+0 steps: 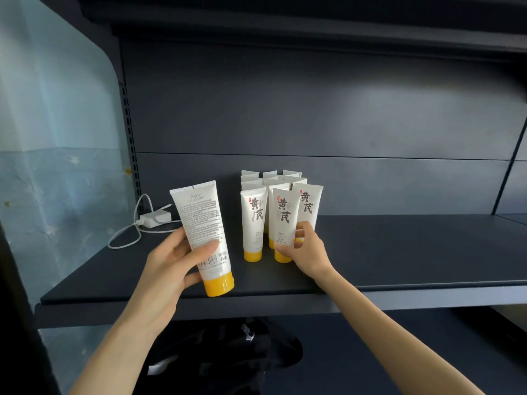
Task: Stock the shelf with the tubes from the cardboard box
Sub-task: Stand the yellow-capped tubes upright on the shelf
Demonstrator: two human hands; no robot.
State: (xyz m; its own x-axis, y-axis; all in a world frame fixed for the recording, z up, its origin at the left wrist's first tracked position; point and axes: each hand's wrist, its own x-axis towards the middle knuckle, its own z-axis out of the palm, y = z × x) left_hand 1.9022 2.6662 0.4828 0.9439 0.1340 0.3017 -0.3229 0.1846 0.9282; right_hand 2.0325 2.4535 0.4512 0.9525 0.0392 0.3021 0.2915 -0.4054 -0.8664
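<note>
Both hands on tubes at the shelf (pixel 413 252).

Left hand (pixel 171 260) grips one tube (pixel 201 223), thumb across its back label, cap down, tilted, near the shelf's front edge and left of the cluster (pixel 273 181). Right hand (pixel 308 252) curls round the lower part of the front tube (pixel 283 215), which stands cap down in the cluster's front row. A charger (pixel 155 219) lies at far left.

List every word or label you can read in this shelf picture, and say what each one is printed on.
"LAO LI SHI": back of the held tube, in the left hand.
"黄芪": fronts of the front-row tubes on the shelf.
Too small to read: the held tube's fine print and barcode, and the front-row tubes' lower text.
</note>
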